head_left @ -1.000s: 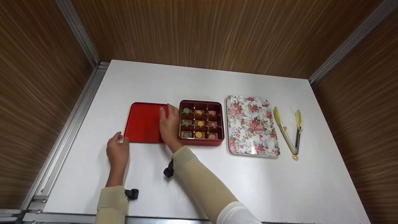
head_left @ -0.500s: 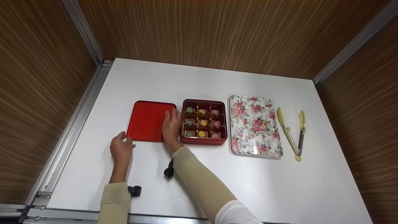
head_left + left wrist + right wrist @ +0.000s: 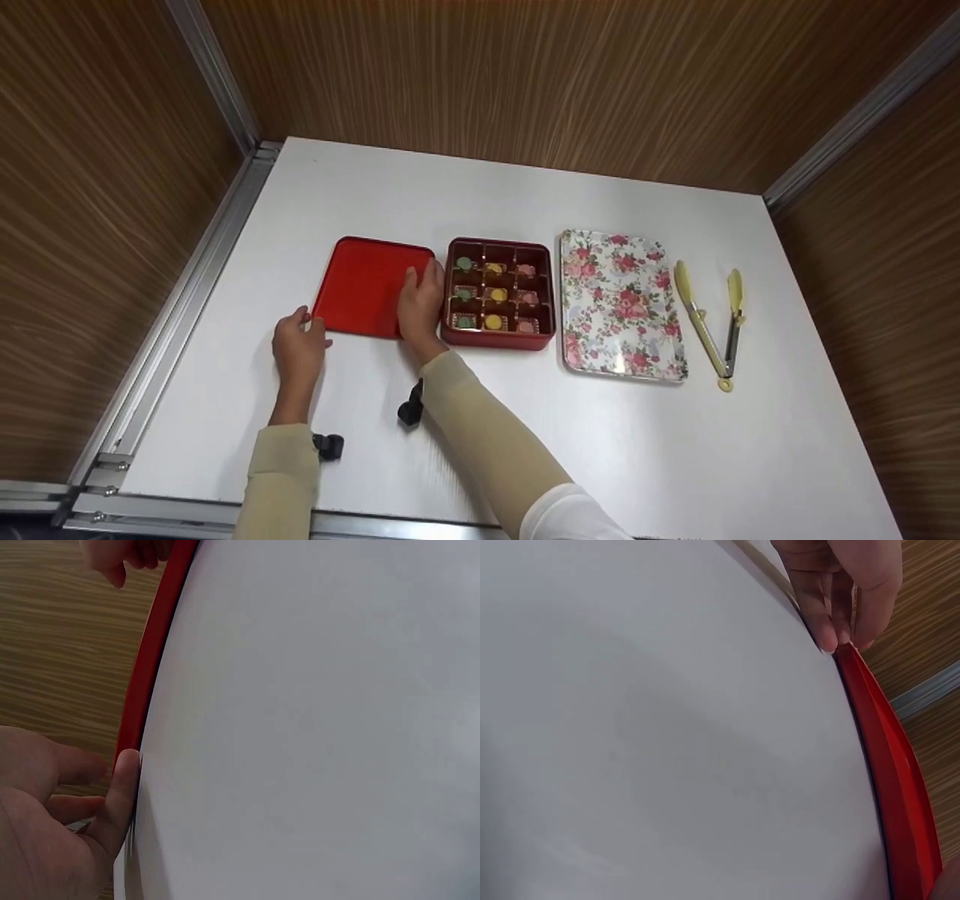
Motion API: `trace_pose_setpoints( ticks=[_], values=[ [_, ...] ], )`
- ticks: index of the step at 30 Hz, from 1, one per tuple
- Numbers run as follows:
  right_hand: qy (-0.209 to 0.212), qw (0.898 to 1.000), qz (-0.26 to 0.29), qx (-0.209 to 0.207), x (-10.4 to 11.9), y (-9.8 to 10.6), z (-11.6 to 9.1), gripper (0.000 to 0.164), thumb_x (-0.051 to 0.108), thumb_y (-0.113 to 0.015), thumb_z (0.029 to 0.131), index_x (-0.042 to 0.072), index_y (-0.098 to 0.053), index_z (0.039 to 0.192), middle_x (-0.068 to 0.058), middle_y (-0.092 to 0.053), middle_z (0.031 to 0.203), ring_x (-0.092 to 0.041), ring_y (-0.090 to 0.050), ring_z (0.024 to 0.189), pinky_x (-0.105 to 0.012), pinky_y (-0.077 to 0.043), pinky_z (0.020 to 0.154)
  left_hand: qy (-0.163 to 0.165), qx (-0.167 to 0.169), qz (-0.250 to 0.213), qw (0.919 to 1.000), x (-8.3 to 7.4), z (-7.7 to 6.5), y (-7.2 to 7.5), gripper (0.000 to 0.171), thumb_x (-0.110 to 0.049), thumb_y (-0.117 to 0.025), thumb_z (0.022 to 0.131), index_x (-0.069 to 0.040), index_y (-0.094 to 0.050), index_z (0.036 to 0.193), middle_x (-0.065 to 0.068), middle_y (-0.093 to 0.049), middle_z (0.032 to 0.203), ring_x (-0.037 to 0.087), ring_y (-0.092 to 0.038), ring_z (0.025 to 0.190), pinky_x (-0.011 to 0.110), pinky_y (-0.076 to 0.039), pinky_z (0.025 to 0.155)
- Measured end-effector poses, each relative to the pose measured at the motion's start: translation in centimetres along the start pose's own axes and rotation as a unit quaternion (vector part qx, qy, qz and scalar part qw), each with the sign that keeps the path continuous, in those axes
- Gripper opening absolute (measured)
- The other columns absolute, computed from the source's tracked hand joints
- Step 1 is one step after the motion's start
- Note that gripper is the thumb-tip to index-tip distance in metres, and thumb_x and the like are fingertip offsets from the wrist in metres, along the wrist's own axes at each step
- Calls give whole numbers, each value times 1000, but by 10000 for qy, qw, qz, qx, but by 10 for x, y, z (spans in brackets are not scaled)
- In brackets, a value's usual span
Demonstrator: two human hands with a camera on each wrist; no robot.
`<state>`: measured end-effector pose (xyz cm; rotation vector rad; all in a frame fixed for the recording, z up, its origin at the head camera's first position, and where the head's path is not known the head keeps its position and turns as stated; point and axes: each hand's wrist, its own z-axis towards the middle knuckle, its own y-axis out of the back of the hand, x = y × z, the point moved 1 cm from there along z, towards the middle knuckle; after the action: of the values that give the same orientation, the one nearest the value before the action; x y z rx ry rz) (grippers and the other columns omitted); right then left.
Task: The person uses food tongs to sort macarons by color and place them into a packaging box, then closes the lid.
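Note:
A flat red tin lid (image 3: 367, 281), hollow side up, is at the left of the head view. My left hand (image 3: 298, 345) pinches its near left corner, thumb and fingers bent; in the left wrist view, a digit of this hand (image 3: 56, 829) lies along the rim. My right hand (image 3: 420, 304) grips the lid's right edge, thumb over the inside and fingers on the outer side. The right wrist view shows the left hand (image 3: 844, 589) at the lid corner. Right beside the right hand stands the dark red tin box (image 3: 499, 339) with divided compartments holding green, yellow and pink sweets.
A flower-patterned tray (image 3: 622, 300) lies right of the box. Beyond it are spread tongs (image 3: 705, 330) with yellow tips. Wood-grain panels (image 3: 525, 82) wall the white table (image 3: 600, 450) at the back and sides.
The head view has shifted, so everything sits slightly farther right in it. Both hands and the lid have moved a little away from me; the right thumb and fingers have closed on the lid's edge.

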<state>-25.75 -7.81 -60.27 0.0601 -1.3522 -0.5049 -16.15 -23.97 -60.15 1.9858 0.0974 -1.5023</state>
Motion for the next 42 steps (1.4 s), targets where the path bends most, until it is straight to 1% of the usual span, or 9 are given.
trace_pose_setpoints(
  ticks=[3,6,9,15,17,22,29,36,42],
  values=[
    [-28,10000,-2,-6,-2,1,1,41,11,-52,98,-9,-46,134,-21,-53,130,-26,-48,125,-34,-37,107,-82,32,-6,10000,1,4,-1,43,-14,-47,100,5,-45,138,21,-53,125,24,-68,78,20,-54,64],
    [29,10000,48,7,-3,1,1,34,9,-51,98,-9,-52,127,-19,-57,120,-26,-54,114,-35,-42,101,-178,-29,15,9998,2,6,-2,37,-10,-48,98,6,-54,131,22,-56,120,24,-67,76,19,-53,61],
    [21,9997,230,43,-3,2,3,27,6,-50,98,-7,-57,120,-17,-60,110,-24,-55,103,-34,-45,94,-175,-126,73,9997,4,6,-3,32,-7,-49,97,5,-60,125,20,-59,113,23,-67,74,18,-51,60],
    [-190,9973,704,38,-4,5,6,20,1,-51,96,-7,-62,112,-16,-60,102,-22,-54,93,-33,-47,86,3,-137,2,9999,3,4,-2,33,-7,-48,98,3,-57,128,18,-59,113,23,-68,80,18,-51,64],
    [-258,9967,771,49,-5,6,7,21,1,-52,96,-7,-62,112,-17,-61,103,-23,-55,94,-33,-47,87,41,-180,-97,9998,3,3,-1,33,-7,-47,98,3,-57,128,18,-61,114,23,-68,82,16,-52,64],
    [-369,9952,892,172,-4,5,8,25,2,-51,97,-6,-61,118,-19,-61,113,-24,-57,105,-33,-46,94,58,-317,-590,9977,3,0,5,33,-5,-45,96,4,-60,124,20,-64,110,23,-69,82,16,-53,62],
    [-620,9925,1008,314,-4,4,8,30,2,-53,96,-7,-59,124,-19,-60,122,-25,-55,118,-33,-43,100,75,-331,-927,9951,5,-3,14,34,-2,-44,96,5,-59,125,22,-64,107,14,-69,70,16,-53,62],
    [-1062,9862,1215,376,-2,3,6,28,3,-55,95,-3,-63,121,-15,-64,120,-22,-57,114,-31,-46,96,249,-322,-1136,9927,6,-3,22,31,-2,-47,96,5,-61,123,22,-65,109,11,-68,67,19,-54,63],
    [-1306,9789,1536,335,-1,1,8,29,3,-57,94,-4,-62,122,-17,-64,121,-23,-59,114,-30,-47,95,511,-251,-1404,9885,4,-4,26,32,-2,-48,95,5,-60,124,24,-63,113,11,-68,66,21,-55,66]
  ],
)
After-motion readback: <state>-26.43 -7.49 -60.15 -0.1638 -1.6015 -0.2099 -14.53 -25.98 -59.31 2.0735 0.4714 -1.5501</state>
